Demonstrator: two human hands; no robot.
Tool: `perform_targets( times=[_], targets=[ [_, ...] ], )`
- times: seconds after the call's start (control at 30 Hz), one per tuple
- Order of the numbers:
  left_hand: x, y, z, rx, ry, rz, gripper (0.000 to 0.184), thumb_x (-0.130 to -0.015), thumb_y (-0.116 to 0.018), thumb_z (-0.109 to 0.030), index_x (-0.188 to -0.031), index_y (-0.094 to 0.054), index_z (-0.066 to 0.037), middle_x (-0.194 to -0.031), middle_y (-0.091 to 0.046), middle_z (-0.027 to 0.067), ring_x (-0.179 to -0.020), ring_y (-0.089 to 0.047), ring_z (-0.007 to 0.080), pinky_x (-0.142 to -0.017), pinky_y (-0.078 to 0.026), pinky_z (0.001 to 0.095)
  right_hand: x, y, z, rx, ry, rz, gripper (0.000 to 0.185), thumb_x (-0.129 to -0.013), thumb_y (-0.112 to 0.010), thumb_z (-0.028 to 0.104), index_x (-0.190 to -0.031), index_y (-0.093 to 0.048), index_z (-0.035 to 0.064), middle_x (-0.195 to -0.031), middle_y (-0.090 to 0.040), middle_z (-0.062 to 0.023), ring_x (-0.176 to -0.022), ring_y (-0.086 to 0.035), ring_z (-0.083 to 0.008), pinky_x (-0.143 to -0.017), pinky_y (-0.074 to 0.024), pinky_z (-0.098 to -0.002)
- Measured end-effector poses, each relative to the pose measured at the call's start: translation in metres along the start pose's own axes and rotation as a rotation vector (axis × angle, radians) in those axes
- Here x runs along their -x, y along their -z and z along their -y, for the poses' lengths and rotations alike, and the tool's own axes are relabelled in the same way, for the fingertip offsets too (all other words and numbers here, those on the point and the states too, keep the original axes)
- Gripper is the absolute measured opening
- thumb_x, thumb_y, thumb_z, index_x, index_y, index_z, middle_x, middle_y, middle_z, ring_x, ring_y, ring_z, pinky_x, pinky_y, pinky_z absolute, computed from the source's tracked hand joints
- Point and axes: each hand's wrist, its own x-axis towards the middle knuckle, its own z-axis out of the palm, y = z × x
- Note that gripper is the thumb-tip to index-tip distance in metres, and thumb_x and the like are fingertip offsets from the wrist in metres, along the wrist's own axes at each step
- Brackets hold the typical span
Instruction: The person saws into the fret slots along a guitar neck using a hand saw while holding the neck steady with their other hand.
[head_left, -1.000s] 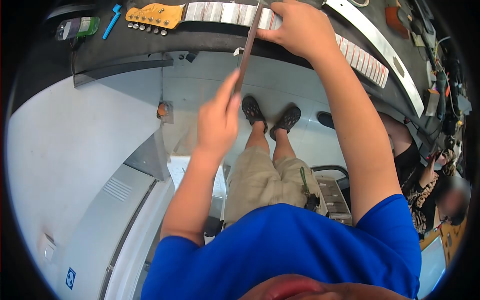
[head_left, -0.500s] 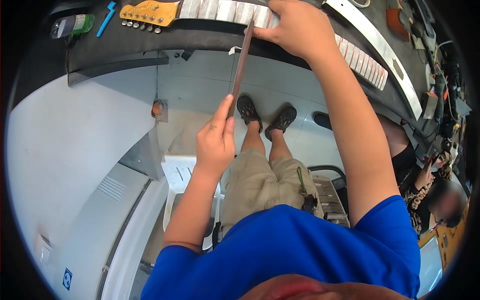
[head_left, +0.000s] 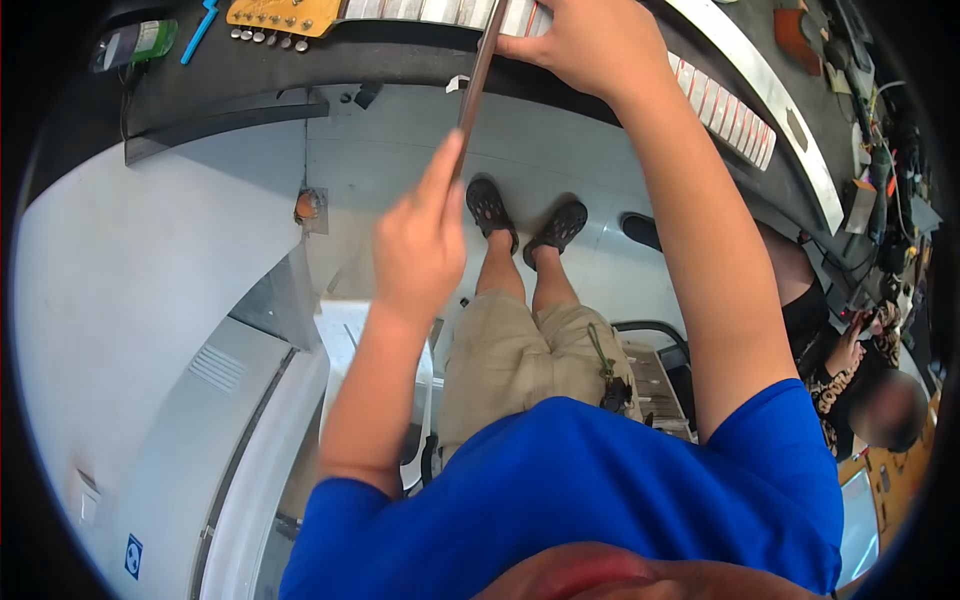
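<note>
A guitar neck [head_left: 722, 110] with an amber headstock [head_left: 282, 15] lies along the workbench, its fretboard covered in pale strips with reddish lines between them. My left hand [head_left: 422, 240] is closed around the lower end of a long, thin, dark file [head_left: 479, 88], index finger stretched along it. The file's far end crosses the neck's near edge, close to my right thumb. My right hand [head_left: 600, 45] grips the neck's middle, with the thumb at the near edge; its other fingers are partly cut off by the top of the view.
On the dark workbench [head_left: 390, 65] lie a blue string winder [head_left: 200, 32], a green-labelled bottle [head_left: 135, 45] and a long curved-looking metal bar [head_left: 745, 60]. Tools crowd the right side. A seated person [head_left: 850, 370] is at the right; a white chair [head_left: 345, 345] stands below left.
My left hand and the file have moved up, pushing the file farther across the neck. My right hand stays on the neck. The whole view has shifted slightly.
</note>
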Motion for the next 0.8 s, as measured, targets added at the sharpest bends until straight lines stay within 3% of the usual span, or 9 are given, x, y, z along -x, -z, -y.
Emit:
perform_targets(
  times=[0.1, 0.17, 0.33, 0.4, 0.47, 0.57, 0.67, 0.73, 0.8],
  targets=[
    [-0.089, -0.016, -0.016, -0.057, -0.016, 0.027, 0.045, -0.103, -0.065, -0.010, -0.148, -0.064, -0.013, -0.098, -0.077, 0.0245, -0.087, -0.074, 0.0446, -0.075, -0.059, 0.0512, 0.002, -0.004, -0.003, -0.026, 0.029, -0.077, 0.053, -0.080, -0.081, 0.054, -0.094, -0.078, 0.0026, -0.097, -0.075, -0.0212, -0.100, -0.073, -0.0409, -0.088, -0.0587, -0.0515],
    [-0.112, -0.022, -0.023, -0.034, 0.019, 0.039, 0.044, -0.103, -0.065, -0.010, -0.147, -0.064, -0.012, -0.097, -0.077, 0.0245, -0.085, -0.073, 0.0450, -0.075, -0.058, 0.0517, 0.005, 0.000, -0.001, -0.011, -0.009, -0.016, 0.053, -0.081, -0.081, 0.054, -0.094, -0.078, 0.0025, -0.098, -0.075, -0.0214, -0.100, -0.073, -0.0408, -0.088, -0.0586, -0.0513],
    [0.025, 0.009, 0.003, -0.039, -0.024, 0.006, 0.053, -0.101, -0.067, -0.007, -0.153, -0.061, -0.014, -0.108, -0.078, 0.0210, -0.082, -0.075, 0.0423, -0.072, -0.059, 0.0490, 0.003, 0.010, 0.006, -0.043, 0.025, -0.058, 0.055, -0.081, -0.080, 0.055, -0.091, -0.078, 0.0012, -0.097, -0.075, -0.0235, -0.097, -0.074, -0.0419, -0.087, -0.0588, -0.0514],
    [0.014, 0.009, -0.001, -0.053, 0.031, 0.069, 0.052, -0.103, -0.066, -0.005, -0.154, -0.060, -0.013, -0.116, -0.078, 0.0223, -0.092, -0.076, 0.0435, -0.080, -0.060, 0.0481, -0.001, 0.002, 0.000, -0.014, 0.017, -0.072, 0.055, -0.082, -0.080, 0.055, -0.090, -0.078, 0.0009, -0.095, -0.075, -0.0239, -0.095, -0.074, -0.0424, -0.086, -0.0589, -0.0516],
    [-0.025, 0.007, -0.009, -0.086, 0.078, 0.122, 0.049, -0.103, -0.065, -0.004, -0.151, -0.062, -0.012, -0.120, -0.077, 0.0231, -0.094, -0.077, 0.0447, -0.082, -0.060, 0.0475, 0.000, 0.002, 0.003, -0.028, 0.011, -0.025, 0.055, -0.082, -0.080, 0.055, -0.089, -0.078, 0.0002, -0.092, -0.075, -0.0245, -0.093, -0.073, -0.0432, -0.084, -0.0590, -0.0518],
    [-0.108, -0.021, -0.013, -0.138, -0.036, 0.037, 0.046, -0.103, -0.065, -0.004, -0.148, -0.065, -0.011, -0.122, -0.076, 0.0237, -0.091, -0.077, 0.0449, -0.080, -0.060, 0.0465, -0.002, -0.002, -0.001, -0.055, 0.046, -0.058, 0.055, -0.082, -0.080, 0.055, -0.088, -0.077, 0.0000, -0.090, -0.074, -0.0245, -0.092, -0.073, -0.0438, -0.083, -0.0591, -0.0519],
    [-0.082, -0.006, -0.023, -0.090, 0.111, 0.118, 0.044, -0.103, -0.064, -0.004, -0.147, -0.067, -0.011, -0.122, -0.076, 0.0235, -0.092, -0.077, 0.0441, -0.081, -0.060, 0.0446, 0.006, 0.002, 0.006, -0.037, 0.031, -0.037, 0.055, -0.082, -0.080, 0.055, -0.087, -0.077, 0.0006, -0.092, -0.075, -0.0240, -0.093, -0.073, -0.0432, -0.084, -0.0590, -0.0517],
    [-0.011, 0.008, -0.013, 0.004, 0.122, 0.066, 0.045, -0.104, -0.064, -0.005, -0.148, -0.066, -0.012, -0.124, -0.075, 0.0232, -0.095, -0.076, 0.0435, -0.083, -0.060, 0.0436, 0.000, -0.002, 0.001, -0.037, 0.032, -0.101, 0.055, -0.082, -0.080, 0.056, -0.088, -0.077, 0.0011, -0.094, -0.075, -0.0235, -0.095, -0.073, -0.0429, -0.085, -0.0590, -0.0516],
    [0.014, 0.012, -0.012, 0.024, 0.083, 0.026, 0.046, -0.102, -0.065, -0.006, -0.147, -0.066, -0.013, -0.108, -0.076, 0.0237, -0.089, -0.075, 0.0441, -0.076, -0.059, 0.0497, -0.003, 0.001, 0.001, -0.026, 0.009, -0.053, 0.056, -0.082, -0.080, 0.057, -0.089, -0.077, 0.0014, -0.095, -0.075, -0.0234, -0.095, -0.073, -0.0428, -0.085, -0.0590, -0.0516]
  ],
)
